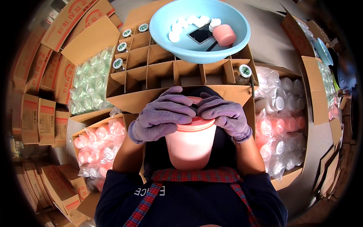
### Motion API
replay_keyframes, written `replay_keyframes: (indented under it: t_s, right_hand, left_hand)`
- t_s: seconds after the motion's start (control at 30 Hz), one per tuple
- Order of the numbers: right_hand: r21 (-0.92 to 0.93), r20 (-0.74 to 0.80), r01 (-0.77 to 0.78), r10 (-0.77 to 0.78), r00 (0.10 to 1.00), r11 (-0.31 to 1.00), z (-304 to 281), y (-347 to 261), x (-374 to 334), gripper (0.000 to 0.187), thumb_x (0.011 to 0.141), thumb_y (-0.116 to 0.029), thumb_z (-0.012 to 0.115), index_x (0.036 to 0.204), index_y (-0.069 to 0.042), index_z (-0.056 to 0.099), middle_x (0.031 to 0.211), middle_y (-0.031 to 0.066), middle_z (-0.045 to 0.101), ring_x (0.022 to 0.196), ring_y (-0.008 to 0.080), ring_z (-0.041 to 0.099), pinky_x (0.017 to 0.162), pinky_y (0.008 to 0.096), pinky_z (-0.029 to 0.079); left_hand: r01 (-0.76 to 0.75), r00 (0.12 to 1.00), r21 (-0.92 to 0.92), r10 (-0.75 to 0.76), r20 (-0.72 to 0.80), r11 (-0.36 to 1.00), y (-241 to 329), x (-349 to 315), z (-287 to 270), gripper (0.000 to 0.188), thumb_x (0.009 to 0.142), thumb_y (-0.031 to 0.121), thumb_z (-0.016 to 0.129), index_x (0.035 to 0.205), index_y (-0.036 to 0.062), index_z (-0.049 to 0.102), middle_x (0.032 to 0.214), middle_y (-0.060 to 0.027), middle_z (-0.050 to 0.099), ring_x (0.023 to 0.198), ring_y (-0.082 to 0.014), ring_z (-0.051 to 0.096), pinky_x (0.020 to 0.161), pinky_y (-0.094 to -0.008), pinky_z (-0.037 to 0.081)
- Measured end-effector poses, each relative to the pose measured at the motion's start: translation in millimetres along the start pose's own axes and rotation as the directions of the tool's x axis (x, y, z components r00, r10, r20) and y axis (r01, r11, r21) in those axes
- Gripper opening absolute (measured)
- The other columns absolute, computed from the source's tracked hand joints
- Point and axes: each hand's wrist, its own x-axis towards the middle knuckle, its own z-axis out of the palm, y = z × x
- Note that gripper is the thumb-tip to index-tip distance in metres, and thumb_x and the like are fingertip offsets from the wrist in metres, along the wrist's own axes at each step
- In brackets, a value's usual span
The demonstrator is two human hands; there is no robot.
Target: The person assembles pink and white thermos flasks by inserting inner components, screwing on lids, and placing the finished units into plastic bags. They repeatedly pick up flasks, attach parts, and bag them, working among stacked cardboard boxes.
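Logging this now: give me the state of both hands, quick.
Left hand: closed over the lid of the pink jar.
Right hand: closed on the same lid's rim.

In front of you stands an open cardboard carton with a card grid of compartments; green-capped jars fill cells along its left side, and one more sits in a cell at the right. A light-blue plastic basin rests on the carton's far edge. To your left: an open box of bagged green jars, and nearer you a box of bagged pink jars. To your right: a box of bagged white and pink jars. Flat cartons are stacked at far left.
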Motion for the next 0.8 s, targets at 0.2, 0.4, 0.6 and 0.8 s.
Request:
replay_keyframes:
  t_s: [0.2,0.4,0.6,0.8]
  right_hand:
    - [-0.41,0.276,0.158,-0.043,0.96,0.898,32.5,-83.1,16.5,0.069,0.093,-0.058,0.054,0.127,0.002,0.059,0.129,0.0239,0.059,0.117,0.0379,0.059,0.102,0.0512,0.042]
    - [-0.669,-0.052,-0.07,0.047,0.998,0.74,33.5,-80.5,12.6,0.078,0.089,-0.057,0.06,0.132,0.008,0.054,0.134,0.0274,0.053,0.123,0.0452,0.053,0.109,0.0522,0.037]
    - [-0.558,0.129,0.168,-0.115,0.985,0.813,41.1,-73.3,9.0,0.071,0.09,-0.052,0.059,0.126,0.01,0.056,0.128,0.03,0.057,0.117,0.0448,0.059,0.102,0.0544,0.044]
    - [-0.601,-0.024,-0.04,0.032,0.999,0.798,35.9,-66.6,24.7,0.08,0.077,-0.061,0.066,0.121,0.004,0.058,0.123,0.0246,0.057,0.115,0.0425,0.057,0.099,0.0528,0.044]
  left_hand:
    - [0.55,0.833,0.085,-0.536,-0.138,0.831,-16.5,-36.0,8.9,0.046,0.102,0.025,0.039,0.134,-0.0004,0.059,0.144,-0.0181,0.054,0.141,-0.0377,0.04,0.12,-0.0503,0.021]
    - [0.441,0.845,0.093,-0.377,-0.38,0.893,-2.7,-32.7,26.9,0.055,0.108,0.032,0.028,0.146,-0.0047,0.041,0.152,-0.0212,0.044,0.146,-0.0319,0.034,0.122,-0.0463,0.02]
    - [0.548,0.734,0.188,-0.36,-0.577,0.815,-14.8,-37.9,24.3,0.038,0.101,0.016,0.043,0.131,0.0008,0.06,0.141,-0.018,0.055,0.14,-0.0365,0.042,0.119,-0.0488,0.022]
    - [0.564,0.808,0.438,-0.357,-0.469,0.7,-11.7,-24.3,12.7,0.044,0.1,0.013,0.037,0.139,-0.0018,0.053,0.148,-0.0205,0.049,0.142,-0.0379,0.039,0.121,-0.0455,0.017]
